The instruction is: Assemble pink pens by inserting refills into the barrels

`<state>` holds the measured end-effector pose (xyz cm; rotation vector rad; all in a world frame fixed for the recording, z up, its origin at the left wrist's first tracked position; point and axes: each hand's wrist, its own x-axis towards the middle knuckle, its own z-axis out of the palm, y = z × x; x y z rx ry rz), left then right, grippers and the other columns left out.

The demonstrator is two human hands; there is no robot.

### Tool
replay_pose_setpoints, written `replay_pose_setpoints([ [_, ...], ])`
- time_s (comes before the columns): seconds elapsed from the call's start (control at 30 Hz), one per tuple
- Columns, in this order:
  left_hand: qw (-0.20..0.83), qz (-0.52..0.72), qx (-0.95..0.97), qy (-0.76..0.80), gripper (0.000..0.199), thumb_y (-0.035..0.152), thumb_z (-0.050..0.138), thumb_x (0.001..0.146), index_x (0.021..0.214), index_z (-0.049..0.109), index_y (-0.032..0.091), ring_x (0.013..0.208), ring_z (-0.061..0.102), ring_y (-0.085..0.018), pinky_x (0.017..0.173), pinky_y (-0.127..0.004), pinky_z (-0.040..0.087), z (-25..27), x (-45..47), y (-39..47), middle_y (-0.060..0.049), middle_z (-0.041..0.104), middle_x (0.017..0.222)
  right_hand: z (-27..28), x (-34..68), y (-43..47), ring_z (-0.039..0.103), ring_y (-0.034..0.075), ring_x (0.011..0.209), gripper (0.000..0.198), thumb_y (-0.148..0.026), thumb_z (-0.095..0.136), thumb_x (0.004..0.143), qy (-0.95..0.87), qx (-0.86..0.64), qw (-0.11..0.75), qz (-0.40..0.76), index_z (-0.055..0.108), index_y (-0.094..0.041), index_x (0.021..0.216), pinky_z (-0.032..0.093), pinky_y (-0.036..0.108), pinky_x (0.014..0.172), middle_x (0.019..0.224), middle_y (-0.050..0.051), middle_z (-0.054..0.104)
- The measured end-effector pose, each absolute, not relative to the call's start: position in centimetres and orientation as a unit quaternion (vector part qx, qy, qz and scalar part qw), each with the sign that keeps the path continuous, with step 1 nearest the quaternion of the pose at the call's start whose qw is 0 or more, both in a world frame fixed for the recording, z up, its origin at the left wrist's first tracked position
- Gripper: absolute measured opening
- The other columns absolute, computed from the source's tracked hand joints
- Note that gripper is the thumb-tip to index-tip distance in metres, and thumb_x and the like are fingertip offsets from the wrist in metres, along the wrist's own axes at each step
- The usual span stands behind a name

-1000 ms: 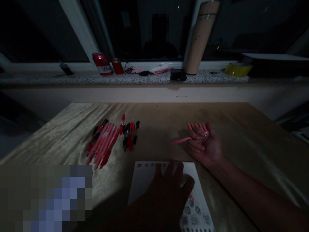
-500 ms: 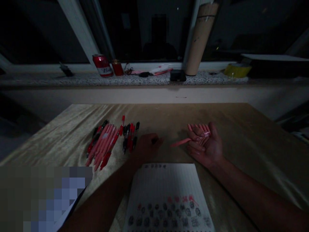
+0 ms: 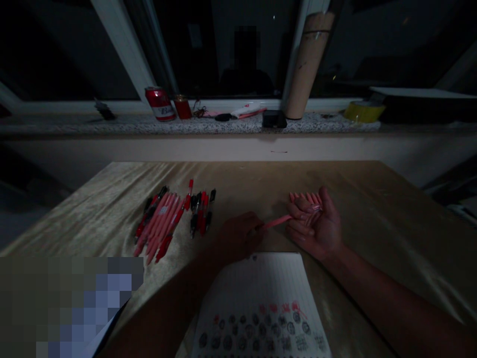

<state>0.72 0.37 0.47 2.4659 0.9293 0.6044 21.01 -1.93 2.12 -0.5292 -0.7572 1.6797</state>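
Observation:
My right hand [image 3: 316, 223] is turned palm up with its fingers curled round a pink pen [image 3: 278, 222]. The pen sticks out to the left from between the fingers. At its free end, my left hand [image 3: 244, 233] has its fingertips closed on the pen; shadow partly hides this grip. Just beyond my right fingers, the ends of several pink pens [image 3: 303, 195] show in a row, their lower parts hidden by the hand. A lined notebook [image 3: 266, 278] with dark and red marks lies below both hands.
Left on the table [image 3: 253, 184] is a pile of pink pens [image 3: 160, 223] with red and black ones. Beside it lie more red and black pens [image 3: 203, 214]. The sill holds a red can [image 3: 160, 104], a cardboard tube [image 3: 309, 64] and yellow tape [image 3: 364, 112].
My left hand has moved right from beside the red and black pens and closed on the pink pen's free end. My right hand has stayed nearly in place.

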Motion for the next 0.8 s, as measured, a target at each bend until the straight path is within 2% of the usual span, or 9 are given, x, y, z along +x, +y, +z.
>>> replay_pose_setpoints([
  [0.1, 0.201, 0.222, 0.896, 0.328, 0.029, 0.033, 0.037, 0.092, 0.087, 0.059, 0.015, 0.069, 0.051, -0.011, 0.063, -0.022, 0.037, 0.1, 0.9, 0.4, -0.003, 0.057, 0.082, 1.8, 20.4, -1.9, 0.022, 0.004, 0.030, 0.037, -0.052, 0.045, 0.084, -0.339, -0.278, 0.561, 0.702, 0.038, -0.021, 0.064, 0.025, 0.020, 0.034, 0.054, -0.008, 0.044],
  [0.17, 0.195, 0.234, 0.897, 0.321, 0.028, 0.033, 0.038, 0.092, 0.087, 0.058, 0.015, 0.068, 0.051, -0.011, 0.062, -0.022, 0.037, -0.1, 0.8, 0.5, -0.003, 0.056, 0.082, 1.0, 20.1, -2.0, 0.036, 0.008, 0.033, 0.028, -0.046, 0.050, 0.083, -0.390, -0.347, 0.532, 0.666, 0.049, -0.021, 0.072, 0.031, 0.022, 0.037, 0.051, -0.006, 0.049],
  [0.23, 0.191, 0.234, 0.902, 0.309, 0.025, 0.031, 0.041, 0.090, 0.086, 0.058, 0.015, 0.068, 0.051, -0.011, 0.062, -0.022, 0.038, -0.1, 0.6, 0.5, -0.003, 0.056, 0.081, 0.2, 20.1, -2.0, 0.045, 0.011, 0.039, 0.034, -0.049, 0.045, 0.086, -0.463, -0.419, 0.488, 0.610, 0.056, -0.019, 0.077, 0.034, 0.023, 0.041, 0.044, -0.004, 0.049],
  [0.33, 0.180, 0.211, 0.910, 0.307, 0.019, 0.029, 0.046, 0.087, 0.085, 0.058, 0.015, 0.068, 0.052, -0.011, 0.063, -0.023, 0.039, -0.1, 0.5, 0.6, -0.003, 0.056, 0.080, 0.0, 20.5, -2.2, 0.044, 0.010, 0.039, 0.047, -0.056, 0.038, 0.087, -0.531, -0.485, 0.459, 0.522, 0.061, -0.016, 0.074, 0.031, 0.022, 0.039, 0.045, -0.002, 0.050],
  [0.4, 0.165, 0.195, 0.912, 0.320, 0.016, 0.028, 0.048, 0.085, 0.083, 0.059, 0.015, 0.072, 0.053, -0.012, 0.066, -0.024, 0.040, -0.2, 0.4, 0.8, -0.003, 0.057, 0.081, 0.7, 20.7, -2.4, 0.044, 0.009, 0.039, 0.046, -0.055, 0.042, 0.086, -0.558, -0.489, 0.453, 0.494, 0.060, -0.016, 0.069, 0.031, 0.023, 0.039, 0.051, 0.000, 0.055],
  [0.5, 0.149, 0.179, 0.908, 0.347, 0.014, 0.026, 0.049, 0.084, 0.082, 0.059, 0.016, 0.074, 0.053, -0.013, 0.067, -0.025, 0.040, -0.4, 0.5, 1.0, -0.003, 0.057, 0.081, 1.7, 20.4, -3.0, 0.042, 0.008, 0.038, 0.031, -0.043, 0.066, 0.072, -0.574, -0.525, 0.419, 0.468, 0.055, -0.016, 0.059, 0.029, 0.020, 0.037, 0.046, -0.002, 0.052],
  [0.57, 0.151, 0.170, 0.905, 0.359, 0.013, 0.025, 0.050, 0.083, 0.080, 0.059, 0.016, 0.071, 0.053, -0.013, 0.065, -0.024, 0.040, -0.5, 0.5, 1.2, -0.002, 0.056, 0.079, 1.8, 19.7, -3.6, 0.041, 0.007, 0.038, 0.028, -0.034, 0.072, 0.065, -0.593, -0.533, 0.385, 0.464, 0.052, -0.017, 0.057, 0.026, 0.019, 0.036, 0.046, -0.003, 0.052],
  [0.63, 0.152, 0.163, 0.904, 0.366, 0.012, 0.024, 0.051, 0.082, 0.078, 0.058, 0.016, 0.069, 0.053, -0.012, 0.063, -0.024, 0.039, -0.5, 0.6, 1.2, -0.002, 0.056, 0.077, 1.3, 18.9, -4.1, 0.044, 0.008, 0.043, 0.026, -0.026, 0.071, 0.065, -0.630, -0.524, 0.364, 0.442, 0.049, -0.017, 0.056, 0.028, 0.018, 0.038, 0.049, -0.003, 0.053],
  [0.8, 0.141, 0.166, 0.908, 0.359, 0.011, 0.025, 0.053, 0.081, 0.078, 0.058, 0.016, 0.071, 0.053, -0.013, 0.064, -0.024, 0.039, -0.5, 0.6, 1.1, -0.002, 0.056, 0.077, -0.3, 17.9, -4.7, 0.039, 0.006, 0.045, 0.025, -0.016, 0.061, 0.068, -0.677, -0.513, 0.386, 0.360, 0.041, -0.018, 0.053, 0.025, 0.017, 0.040, 0.049, -0.005, 0.046],
])
